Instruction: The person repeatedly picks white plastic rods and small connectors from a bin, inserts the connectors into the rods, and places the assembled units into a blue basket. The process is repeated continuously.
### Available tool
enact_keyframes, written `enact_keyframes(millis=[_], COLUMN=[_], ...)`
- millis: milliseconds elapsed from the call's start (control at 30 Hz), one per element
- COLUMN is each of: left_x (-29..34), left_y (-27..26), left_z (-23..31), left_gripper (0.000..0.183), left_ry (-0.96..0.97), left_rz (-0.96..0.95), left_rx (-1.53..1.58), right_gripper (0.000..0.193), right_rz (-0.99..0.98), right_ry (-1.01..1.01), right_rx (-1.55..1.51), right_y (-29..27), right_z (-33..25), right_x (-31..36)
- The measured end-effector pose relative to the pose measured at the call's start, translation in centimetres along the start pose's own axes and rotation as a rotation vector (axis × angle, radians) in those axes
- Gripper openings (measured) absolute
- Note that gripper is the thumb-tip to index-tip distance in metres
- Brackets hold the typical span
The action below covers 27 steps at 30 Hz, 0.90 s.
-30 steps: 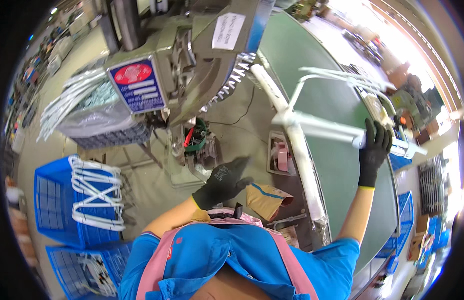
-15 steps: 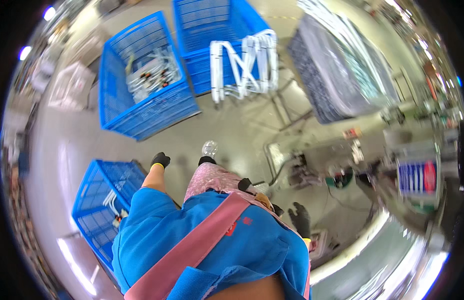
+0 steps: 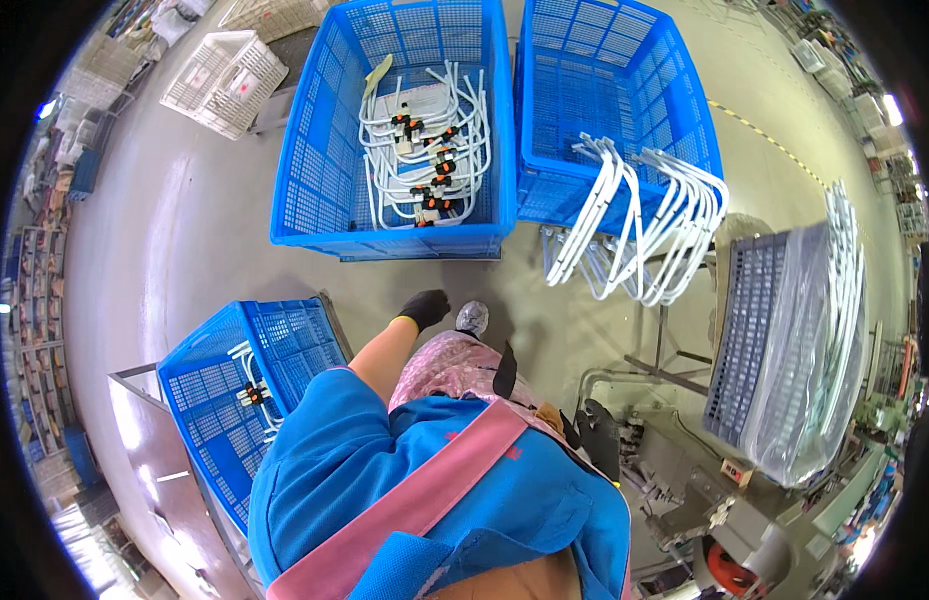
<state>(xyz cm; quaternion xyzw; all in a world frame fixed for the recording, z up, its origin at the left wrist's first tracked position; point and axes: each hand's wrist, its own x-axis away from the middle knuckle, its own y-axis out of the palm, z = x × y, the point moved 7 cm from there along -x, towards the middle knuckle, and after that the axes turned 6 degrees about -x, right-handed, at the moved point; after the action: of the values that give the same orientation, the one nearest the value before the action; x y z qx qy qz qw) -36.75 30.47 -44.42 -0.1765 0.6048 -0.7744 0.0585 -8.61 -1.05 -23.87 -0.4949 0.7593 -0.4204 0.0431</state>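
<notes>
My left hand (image 3: 424,308), in a dark glove, hangs in front of me with its fingers curled and nothing visible in them. Lower right, my dark-gloved right hand (image 3: 598,440) hangs beside my hip, fingers stretched out and holding nothing that I can see. Beyond the left hand stands a blue crate (image 3: 384,246) containing several white bent tube frames (image 3: 429,160) with black and orange fittings. A second blue crate (image 3: 709,100) stands to its right. White tube frames (image 3: 644,225) hang over that crate's near rim. Neither hand touches a crate.
At near left stands another blue crate (image 3: 294,345) with white tubes inside. A dark crate (image 3: 746,330) wrapped in clear plastic carries long white tubes (image 3: 842,300) at right. Machinery (image 3: 749,545) stands at lower right, and a white basket (image 3: 224,85) at far left.
My view has turned, so the crates now appear further right and the filled one is straight ahead. My left hand now hangs nearer my foot; the right hand lies closer to my body.
</notes>
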Motion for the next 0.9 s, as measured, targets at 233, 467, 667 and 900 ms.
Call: enact_keyframes(millis=[233, 467, 667, 900], left_x=[-8.2, -8.4, -9.0, -19.8], left_y=[-6.5, -6.0, -3.5, 1.3], left_z=[-4.2, -11.2, -18.0, -30.0], left_gripper=[0.013, 0.015, 0.02, 0.039], left_ry=[0.026, -0.433, -0.987, -0.506], left_rz=[0.115, -0.025, -0.196, 0.073], left_rx=[0.134, 0.377, 1.362, 0.725], right_gripper=[0.032, 0.039, 0.085, 0.023], right_rz=[-0.071, -0.061, -0.074, -0.406], right_ry=[0.053, -0.368, -0.644, -0.526], right_rx=[0.002, 0.16, 0.422, 0.668], right_y=[-0.3, -1.0, 4.7, 14.2], right_z=[-0.6, -9.7, -21.5, -21.7], right_x=[-7.9, -26.1, -44.5, -54.8])
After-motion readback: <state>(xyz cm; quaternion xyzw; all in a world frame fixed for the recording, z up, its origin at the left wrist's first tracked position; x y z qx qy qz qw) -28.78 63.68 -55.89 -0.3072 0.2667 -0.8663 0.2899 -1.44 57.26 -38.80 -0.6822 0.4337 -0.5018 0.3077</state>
